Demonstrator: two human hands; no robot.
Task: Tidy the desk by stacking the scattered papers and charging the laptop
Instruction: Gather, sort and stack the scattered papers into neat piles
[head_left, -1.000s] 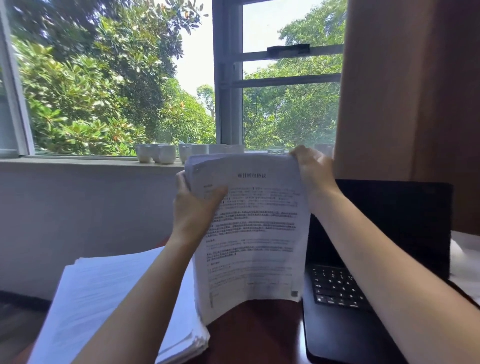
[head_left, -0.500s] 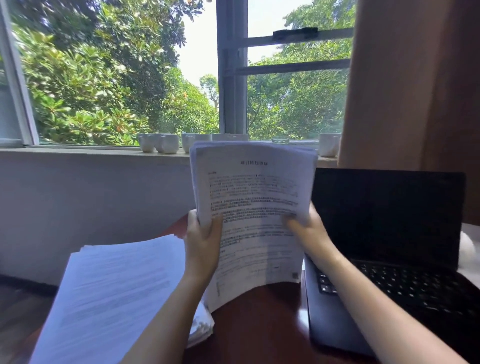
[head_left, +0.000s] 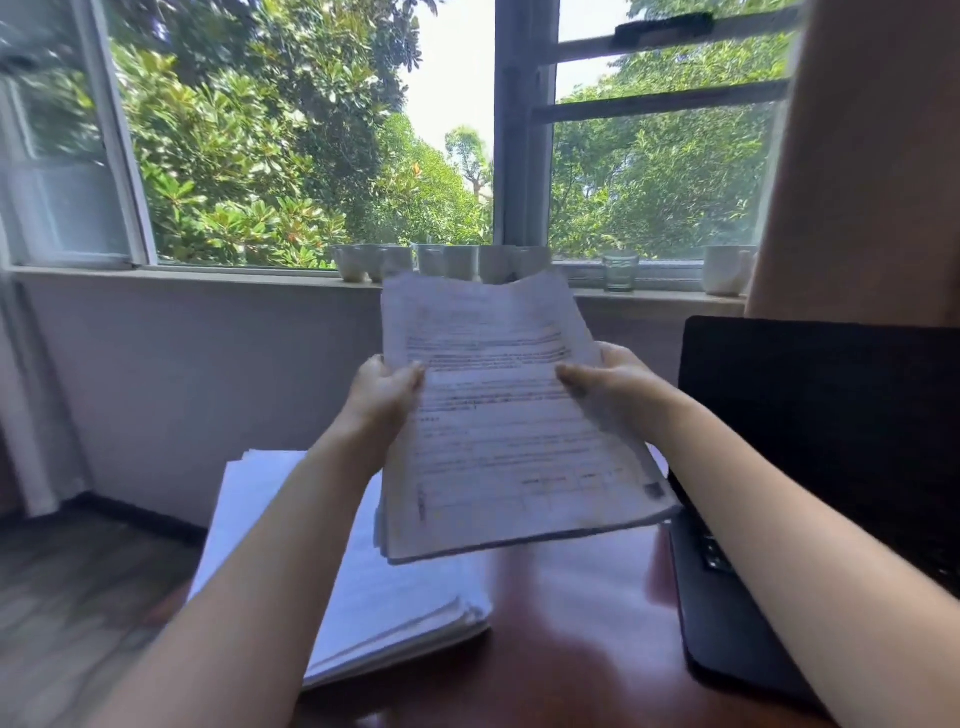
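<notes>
Centre: my left grip (head_left: 384, 389) and right grip (head_left: 613, 384) clamp one sheaf (head_left: 498, 441). Lower left: one stack (head_left: 389, 597). Right: one laptop (head_left: 810, 415). Sill (head_left: 208, 275): one glass (head_left: 621, 273).

This looks like an office or study. A polished dark-wood desk (head_left: 571, 623) carries an open black laptop (head_left: 810, 415) on its right side and a thick stack of printed papers (head_left: 405, 587) on its left. Behind the desk, white cups (head_left: 363, 262) line a windowsill (head_left: 234, 273) facing trees (head_left: 249, 156).

Daylit window (head_left: 522, 156) shows green trees (head_left: 249, 171). White cups (head_left: 441, 262) and a glass tumbler (head_left: 621, 271) line the sill (head_left: 208, 274). Grey wall (head_left: 208, 374) below; dark wooden floor (head_left: 78, 597).
</notes>
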